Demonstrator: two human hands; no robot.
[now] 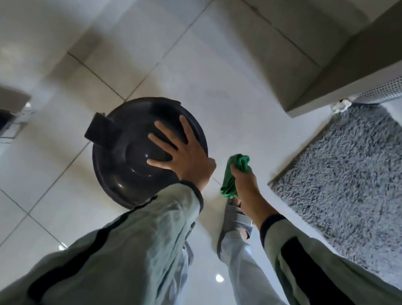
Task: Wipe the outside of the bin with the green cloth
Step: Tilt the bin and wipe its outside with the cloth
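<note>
**A:** ok so where's everything sitting? Biggest first: pale tiled floor (230, 79), a shaggy grey rug (359, 183) off to the right, and the round dark bin (122, 157) standing on the tiles right in front of the person, seen from straight above.

**B:** yeah, and the left hand (181, 155) is flat on the lid, fingers spread wide, not gripping anything, just pressing down. Right hand (244, 183) is curled closed around the green cloth (234, 174), bunched up, hanging just beside the bin but not touching it.

**A:** how do you reckon the bin handles?

**B:** looks like thin glossy plastic, so I'd guess light and a bit slippery, likely to skid or tip on smooth tile if you scrub the side. Holding the lid down like that seems the sensible spot to steady it. Cloth is soft and floppy, so it'll wrap the curve fine.

**A:** what can't you see?

**B:** the actual sides of the bin, basically. Top-down view hides them, and the left sleeve covers the near edge. The black flap (98, 130) sticking out at the left is probably a pedal, can't say for sure. Everything's slightly blurry too.
</note>
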